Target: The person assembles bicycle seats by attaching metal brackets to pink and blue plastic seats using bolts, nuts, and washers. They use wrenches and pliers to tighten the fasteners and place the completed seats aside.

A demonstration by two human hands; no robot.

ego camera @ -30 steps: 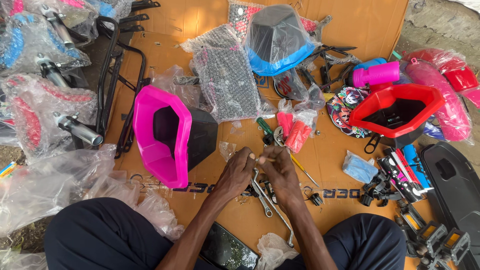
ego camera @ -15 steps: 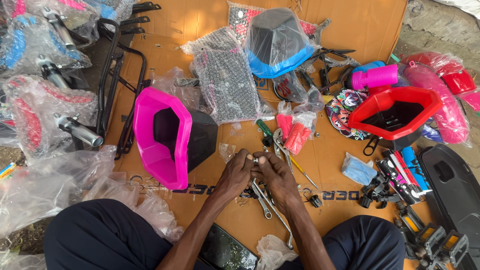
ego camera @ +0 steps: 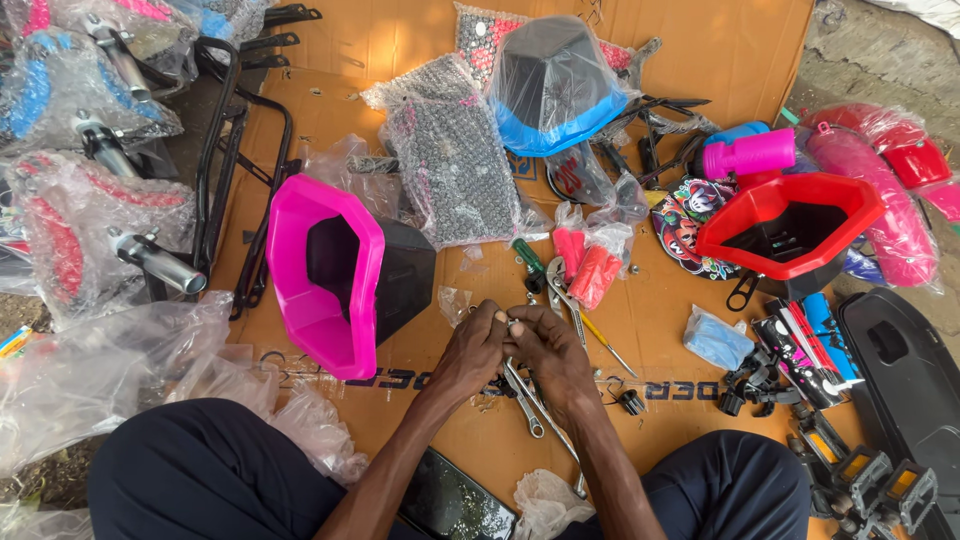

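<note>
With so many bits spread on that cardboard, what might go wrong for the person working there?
The left hand and right hand pinch something tiny over the cardboard; dropped, it would probably vanish among the loose small parts. The wrenches lie right under the wrists, so a forearm shift may knock them. The crumpled plastic bags beside the knee could swallow anything that rolls.

I see a bubble-wrap packet at top centre, beside a clear bag over a black-and-blue basket. A small bag of red grips lies mid-sheet. A dark phone screen sits between the knees.
</note>
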